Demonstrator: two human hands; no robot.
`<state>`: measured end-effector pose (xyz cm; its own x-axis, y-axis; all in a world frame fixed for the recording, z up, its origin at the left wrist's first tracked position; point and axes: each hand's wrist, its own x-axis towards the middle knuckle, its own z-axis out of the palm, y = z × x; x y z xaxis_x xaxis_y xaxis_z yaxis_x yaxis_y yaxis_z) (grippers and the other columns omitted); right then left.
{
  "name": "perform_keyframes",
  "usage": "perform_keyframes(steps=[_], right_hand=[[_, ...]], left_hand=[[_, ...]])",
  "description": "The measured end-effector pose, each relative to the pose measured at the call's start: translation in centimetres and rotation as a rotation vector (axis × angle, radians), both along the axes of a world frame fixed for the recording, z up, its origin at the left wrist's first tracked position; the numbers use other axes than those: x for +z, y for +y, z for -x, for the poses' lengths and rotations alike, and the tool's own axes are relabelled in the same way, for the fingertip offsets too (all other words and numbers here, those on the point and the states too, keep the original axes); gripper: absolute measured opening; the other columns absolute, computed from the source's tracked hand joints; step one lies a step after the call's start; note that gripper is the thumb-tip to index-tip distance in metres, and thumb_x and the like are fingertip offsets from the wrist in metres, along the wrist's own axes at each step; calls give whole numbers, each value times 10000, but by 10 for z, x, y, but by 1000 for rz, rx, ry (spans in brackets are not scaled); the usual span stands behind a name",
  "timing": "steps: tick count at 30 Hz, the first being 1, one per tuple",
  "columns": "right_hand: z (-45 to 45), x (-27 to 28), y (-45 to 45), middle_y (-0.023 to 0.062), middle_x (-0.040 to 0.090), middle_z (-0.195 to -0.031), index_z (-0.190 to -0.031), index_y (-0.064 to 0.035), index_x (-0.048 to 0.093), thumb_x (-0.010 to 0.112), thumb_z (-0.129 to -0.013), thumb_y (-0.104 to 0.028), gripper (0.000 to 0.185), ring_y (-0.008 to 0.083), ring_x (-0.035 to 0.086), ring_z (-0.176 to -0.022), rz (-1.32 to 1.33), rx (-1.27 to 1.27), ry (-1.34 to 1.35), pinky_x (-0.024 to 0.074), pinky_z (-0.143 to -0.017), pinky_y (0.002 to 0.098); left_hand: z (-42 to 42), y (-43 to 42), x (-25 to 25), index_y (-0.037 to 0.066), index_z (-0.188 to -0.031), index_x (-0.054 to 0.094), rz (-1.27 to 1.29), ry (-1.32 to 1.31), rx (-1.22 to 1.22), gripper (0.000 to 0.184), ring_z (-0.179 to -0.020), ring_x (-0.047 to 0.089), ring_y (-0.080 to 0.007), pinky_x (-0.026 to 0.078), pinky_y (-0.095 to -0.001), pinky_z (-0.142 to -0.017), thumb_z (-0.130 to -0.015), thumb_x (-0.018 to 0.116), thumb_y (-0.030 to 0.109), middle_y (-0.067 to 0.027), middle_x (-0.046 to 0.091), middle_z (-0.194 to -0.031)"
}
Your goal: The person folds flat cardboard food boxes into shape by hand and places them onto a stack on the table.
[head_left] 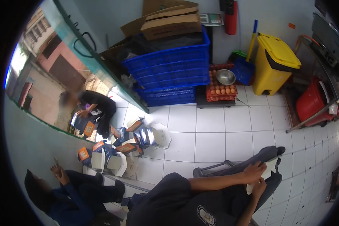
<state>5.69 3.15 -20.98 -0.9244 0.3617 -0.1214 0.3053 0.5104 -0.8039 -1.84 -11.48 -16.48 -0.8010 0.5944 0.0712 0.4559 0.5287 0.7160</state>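
A white folded card piece lies over my lap at the lower right. My left hand is on its upper part, with the fingers bent over its edge. Just below, my right hand grips the lower part of the card. The two hands are close together, and they partly cover the piece. My dark trouser legs are under and beside the card.
Blue, orange and white boxes lie piled on the tiled floor. One co-worker crouches at the doorway with a box; another sits lower left, hands raised. Behind stand blue crates, egg trays, a yellow bin and a metal-legged table.
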Motion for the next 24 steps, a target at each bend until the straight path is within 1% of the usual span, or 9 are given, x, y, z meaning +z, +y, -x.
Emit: perform_keyframes(steps=[3,6,8,9,12,15,18,22,24], right_hand=[[1,3,-5,188,751,-982,-1133,96,694,631,-891,-100,318,232,707,-868,139,-31,14,544,-800,352],[4,13,-11,197,733,-1052,-1161,99,685,612,-897,-91,333,246,696,-944,67,-106,-35,538,-841,352],[3,6,-3,203,716,-1114,-1178,105,674,589,-903,-78,341,253,686,-992,25,-137,-17,535,-866,351],[3,0,1,200,705,-1141,-1194,104,666,572,-908,-69,347,255,680,-1010,111,-158,-3,533,-876,350],[5,-16,11,191,676,-1206,-1247,99,636,524,-925,-44,369,257,666,-1045,323,-227,39,531,-895,344],[4,-3,2,171,663,-1218,-1284,84,612,498,-942,-41,381,247,663,-1037,399,-294,93,538,-886,338],[8,2,-5,147,660,-1195,-1267,69,615,506,-964,-74,353,235,659,-1023,344,-326,155,549,-869,336],[8,33,-29,156,647,-1184,-1254,79,585,515,-1012,-141,334,234,648,-1011,234,-376,214,547,-852,331],[8,38,-30,168,643,-1184,-1265,81,567,517,-1028,-170,349,242,645,-1010,177,-394,263,543,-847,333]], left_hand=[[1,15,-22,-73,-1245,582,162,-12,-45,583,-1233,477,-439,569,-543,-800,-739,774,144,-216,454,-1381],[17,-10,46,-75,-1045,689,332,-193,-148,330,-1183,513,-406,582,-484,-819,-750,711,72,-245,436,-1394],[22,6,27,-84,-946,701,222,-155,-19,237,-1121,551,-415,585,-481,-789,-759,692,63,-263,440,-1371],[27,13,14,-88,-896,706,170,-134,45,199,-1090,569,-420,586,-480,-775,-764,682,59,-272,442,-1360],[37,21,-16,-102,-1032,677,86,-227,231,277,-1033,610,-435,573,-481,-808,-793,650,36,-296,441,-1354],[35,3,-14,-81,-1067,633,-153,-353,304,260,-1069,622,-424,544,-486,-834,-829,616,24,-278,548,-1236],[37,-3,-10,-52,-1027,590,-432,-596,521,197,-1054,635,-367,512,-477,-831,-847,589,28,-222,630,-1020],[33,-4,-17,-31,-921,556,-662,-563,421,158,-878,646,-349,507,-433,-792,-851,628,91,-189,645,-932],[37,2,-36,-11,-891,541,-676,-404,273,142,-859,600,-311,473,-416,-769,-815,641,56,-150,586,-868]])
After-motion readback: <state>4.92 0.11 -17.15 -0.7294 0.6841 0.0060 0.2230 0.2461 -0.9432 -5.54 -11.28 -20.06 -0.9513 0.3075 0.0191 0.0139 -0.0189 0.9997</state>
